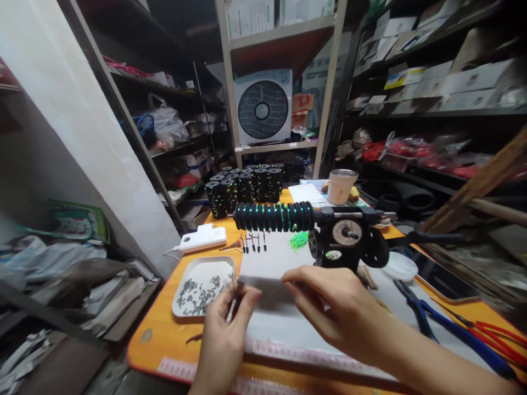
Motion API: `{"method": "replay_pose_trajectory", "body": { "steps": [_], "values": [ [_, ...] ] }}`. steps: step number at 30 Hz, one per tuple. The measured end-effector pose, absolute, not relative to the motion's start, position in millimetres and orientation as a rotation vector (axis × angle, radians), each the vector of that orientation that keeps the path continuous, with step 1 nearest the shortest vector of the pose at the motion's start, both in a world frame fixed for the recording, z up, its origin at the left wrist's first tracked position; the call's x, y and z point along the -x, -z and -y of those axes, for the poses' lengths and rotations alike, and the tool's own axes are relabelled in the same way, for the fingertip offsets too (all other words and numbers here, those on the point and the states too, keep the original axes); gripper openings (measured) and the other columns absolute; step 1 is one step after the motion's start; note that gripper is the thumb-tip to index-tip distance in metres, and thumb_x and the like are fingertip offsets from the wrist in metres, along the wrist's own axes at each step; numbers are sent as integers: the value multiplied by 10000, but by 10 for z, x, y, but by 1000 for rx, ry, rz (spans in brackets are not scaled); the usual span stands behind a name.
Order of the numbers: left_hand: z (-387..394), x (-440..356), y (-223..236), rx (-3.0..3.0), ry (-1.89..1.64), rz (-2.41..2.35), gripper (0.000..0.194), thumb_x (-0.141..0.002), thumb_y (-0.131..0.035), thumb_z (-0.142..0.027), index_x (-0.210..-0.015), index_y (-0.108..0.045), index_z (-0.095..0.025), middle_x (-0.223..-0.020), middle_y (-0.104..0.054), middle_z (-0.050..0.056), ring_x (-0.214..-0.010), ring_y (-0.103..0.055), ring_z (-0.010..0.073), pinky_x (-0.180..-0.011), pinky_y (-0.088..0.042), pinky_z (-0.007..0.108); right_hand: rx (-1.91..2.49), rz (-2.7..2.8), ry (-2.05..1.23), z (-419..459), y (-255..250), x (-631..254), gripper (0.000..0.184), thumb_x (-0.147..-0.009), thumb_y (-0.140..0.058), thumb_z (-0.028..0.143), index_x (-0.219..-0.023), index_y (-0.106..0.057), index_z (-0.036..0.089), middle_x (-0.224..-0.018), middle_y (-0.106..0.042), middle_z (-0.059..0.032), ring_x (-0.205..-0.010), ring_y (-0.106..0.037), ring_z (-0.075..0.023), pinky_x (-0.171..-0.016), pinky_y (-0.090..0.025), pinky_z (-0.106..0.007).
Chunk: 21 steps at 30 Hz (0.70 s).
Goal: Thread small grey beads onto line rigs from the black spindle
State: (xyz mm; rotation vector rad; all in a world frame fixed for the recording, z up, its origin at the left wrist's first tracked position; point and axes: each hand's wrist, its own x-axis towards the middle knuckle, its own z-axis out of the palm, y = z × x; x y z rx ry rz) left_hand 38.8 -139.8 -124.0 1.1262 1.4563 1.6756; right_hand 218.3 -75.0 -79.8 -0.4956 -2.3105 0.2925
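Observation:
My left hand (228, 318) is pinched closed beside the white tray (187, 312), which holds many small dark grey pieces. A tiny dark tip shows at its fingertips, too small to name. My right hand (329, 299) is also closed, thumb against forefinger, over the white sheet (284, 323); whatever it pinches cannot be made out. Beyond the hands stands a black hand-cranked winder (341, 233) with a round dial. A ribbed black spool (274, 216) with green and blue shiny line sits on its shaft. Several small dark pieces on short stems (254, 242) lie in a row below the spool.
Black spools (247, 186) are stacked at the back. A white device (203, 239) with a cable lies left; green strands (299, 240) lie below the winder. At right are blue-handled pliers (457, 329), red-handled scissors (494, 334), a phone (444, 274) and, behind, a cup (341, 186).

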Motion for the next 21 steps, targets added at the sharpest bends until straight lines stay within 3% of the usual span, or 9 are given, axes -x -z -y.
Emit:
{"method": "replay_pose_trajectory", "body": {
  "steps": [4, 6, 9, 12, 16, 19, 21],
  "values": [
    [1855, -222, 1454, -647, -1579, -1218, 341, -722, -781, -438, -674, -620, -140, -646, -467, -25, -563, -369, 76, -507, -325, 185, 268, 2295, -120, 726, 785, -2067, 217, -923, -476, 71, -1059, -638, 119, -751, -597, -56, -711, -542, -166, -624, -451, -274],
    [1985, -147, 1481, -543, -1524, -1136, 363, -701, -800, -431, -637, -600, -135, -633, -449, -26, -554, -335, 72, -479, -273, 182, 130, 2341, -36, 725, 810, -1952, 267, -927, -479, 65, -1140, -634, 109, -918, -661, -106, -926, -581, -214, -771, -498, -328],
    [2095, -83, 1464, -455, -1454, -1121, 348, -695, -810, -418, -645, -620, -131, -622, -485, -12, -552, -344, 74, -481, -262, 185, -54, 2418, 35, 745, 900, -1772, 265, -983, -451, 134, -1176, -629, 91, -1156, -667, -121, -1208, -511, -250, -998, -446, -383],
    [2182, -60, 1486, -458, -1408, -1142, 342, -710, -798, -424, -651, -628, -133, -603, -503, -6, -545, -342, 77, -483, -258, 193, -158, 2444, -1, 799, 1025, -1655, 304, -1017, -396, 194, -1085, -667, 75, -1000, -699, -103, -1086, -582, -231, -1056, -406, -396],
    [2295, 41, 1601, -642, -1370, -1343, 359, -766, -730, -472, -650, -619, -151, -581, -467, -27, -541, -368, 89, -495, -294, 205, -227, 2518, -20, 862, 1139, -1644, 268, -979, -436, 140, -904, -688, 87, -748, -629, -63, -715, -557, -191, -815, -485, -372],
    [2265, 232, 1656, -955, -1345, -1762, 268, -808, -688, -434, -778, -705, -168, -695, -571, 11, -684, -527, 152, -651, -425, 252, -197, 2574, -5, 855, 1170, -1682, 296, -972, -395, 110, -862, -669, 92, -725, -580, -63, -628, -461, -180, -605, -403, -333],
    [2171, 369, 1670, -1268, -1277, -2038, 238, -826, -668, -380, -947, -731, -185, -810, -625, 43, -802, -579, 205, -769, -449, 312, -88, 2567, -71, 836, 1185, -1696, 298, -973, -387, 128, -850, -657, 96, -718, -546, -59, -610, -408, -173, -546, -327, -314]
  ]
}}
